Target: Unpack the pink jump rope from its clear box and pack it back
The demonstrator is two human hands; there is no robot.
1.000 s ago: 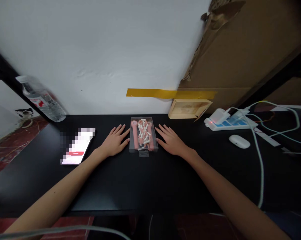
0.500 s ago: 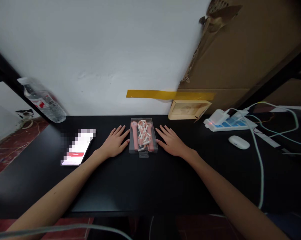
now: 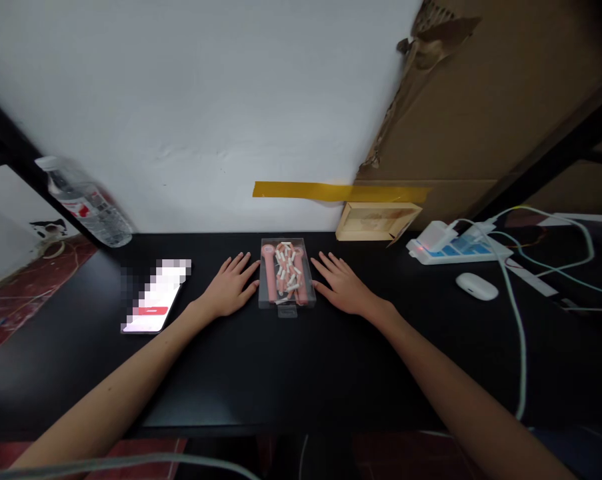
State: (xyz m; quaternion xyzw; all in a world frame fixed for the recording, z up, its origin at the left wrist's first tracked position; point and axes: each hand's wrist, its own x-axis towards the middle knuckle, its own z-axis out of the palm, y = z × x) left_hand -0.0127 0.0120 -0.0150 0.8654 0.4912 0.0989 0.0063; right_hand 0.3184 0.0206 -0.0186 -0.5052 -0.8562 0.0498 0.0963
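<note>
Between my hands lies a clear plastic box [image 3: 287, 311] with its end tab toward me. Inside it is a jump rope [image 3: 272, 280] with two pink handles and a bundle of white and pink beaded cord. My left hand [image 3: 231, 285] rests flat on the black desk on the box's left, fingers spread, fingertips close to its side. On the other side my right hand [image 3: 341, 283] lies palm down in the same way. Neither hand holds anything. Whether the fingertips touch the box, I cannot tell.
A lit phone [image 3: 155, 297] lies on the left of the black desk [image 3: 281, 380]. Behind it leans a water bottle [image 3: 88, 207]. To the right are a wooden frame [image 3: 375, 222], a power strip [image 3: 455, 250] with plugs and cables, and a white earbud case [image 3: 477, 287].
</note>
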